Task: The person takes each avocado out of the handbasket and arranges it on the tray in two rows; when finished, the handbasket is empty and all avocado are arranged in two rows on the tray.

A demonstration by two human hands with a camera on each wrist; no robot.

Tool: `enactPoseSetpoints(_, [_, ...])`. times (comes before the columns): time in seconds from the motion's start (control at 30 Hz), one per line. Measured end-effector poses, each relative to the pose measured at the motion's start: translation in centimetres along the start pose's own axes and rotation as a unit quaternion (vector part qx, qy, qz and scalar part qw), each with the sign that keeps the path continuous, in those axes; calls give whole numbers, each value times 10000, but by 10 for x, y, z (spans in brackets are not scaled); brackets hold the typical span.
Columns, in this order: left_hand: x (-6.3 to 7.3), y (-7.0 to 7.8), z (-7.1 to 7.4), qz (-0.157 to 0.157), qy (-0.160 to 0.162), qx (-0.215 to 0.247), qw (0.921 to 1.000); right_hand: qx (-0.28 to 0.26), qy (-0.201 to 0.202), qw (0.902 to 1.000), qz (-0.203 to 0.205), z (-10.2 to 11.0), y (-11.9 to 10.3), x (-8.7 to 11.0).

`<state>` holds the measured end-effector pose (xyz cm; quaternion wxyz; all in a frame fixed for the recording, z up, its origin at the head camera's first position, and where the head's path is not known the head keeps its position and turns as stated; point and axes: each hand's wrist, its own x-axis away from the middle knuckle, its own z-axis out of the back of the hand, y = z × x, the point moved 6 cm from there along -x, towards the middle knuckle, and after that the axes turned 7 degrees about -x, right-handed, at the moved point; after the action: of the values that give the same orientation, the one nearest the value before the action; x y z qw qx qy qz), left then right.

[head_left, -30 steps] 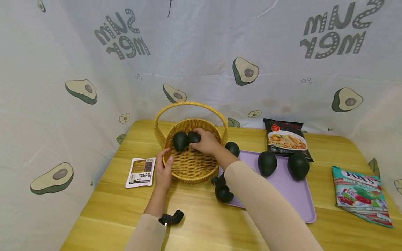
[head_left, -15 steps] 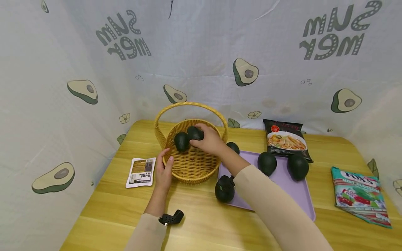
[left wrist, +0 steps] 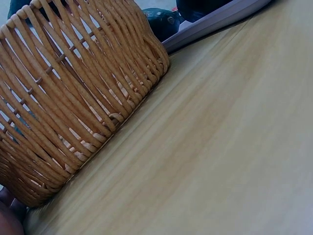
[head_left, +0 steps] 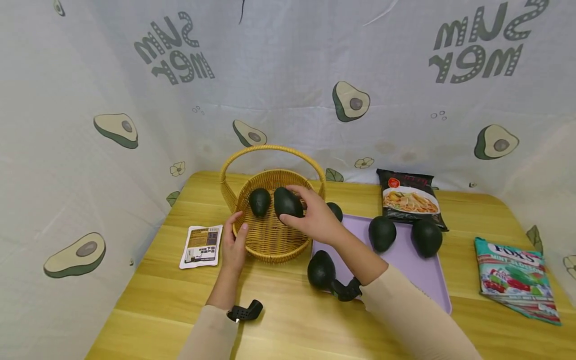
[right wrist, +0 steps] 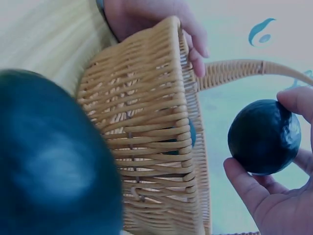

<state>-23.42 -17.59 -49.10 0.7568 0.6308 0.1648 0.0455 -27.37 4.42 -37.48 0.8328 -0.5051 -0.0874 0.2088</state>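
My right hand (head_left: 317, 220) grips a dark green avocado (head_left: 287, 202) by its sides, above the yellow wicker basket (head_left: 270, 245). In the right wrist view this avocado (right wrist: 264, 137) hangs beyond the basket's rim, apart from it, between thumb and fingers. Another avocado (head_left: 259, 202) lies inside the basket, toward its left wall. At the basket's left front, my left hand (head_left: 234, 250) holds the rim. The left wrist view shows the woven outer wall of the basket (left wrist: 73, 98) close up, with little of the hand visible.
Right of the basket, a lilac tray (head_left: 405, 270) bears several avocados, one (head_left: 321, 270) at its left edge. A black noodle packet (head_left: 410, 200) lies behind it. A candy bag (head_left: 516, 280) is far right, a white-edged pouch (head_left: 201, 247) left. The basket handle (head_left: 272, 148) arches overhead.
The avocado in my right hand has risen from beside the other one in the basket and shifted right, toward me. My left hand has stayed at the rim.
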Motion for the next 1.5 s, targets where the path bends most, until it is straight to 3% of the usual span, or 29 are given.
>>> enactPoseSetpoints(0.5, [1,1,0,48,-49,-17,10000,-533,548,9955,-556,20,21,53])
enactPoseSetpoints(0.8, [1,0,-1,89,-41,-16,10000,-682,617,9948,-443,29,29,77])
enactPoseSetpoints(1.5, [2,0,-1,9,-36,77,10000,-175,935,9917,-865,49,54,121])
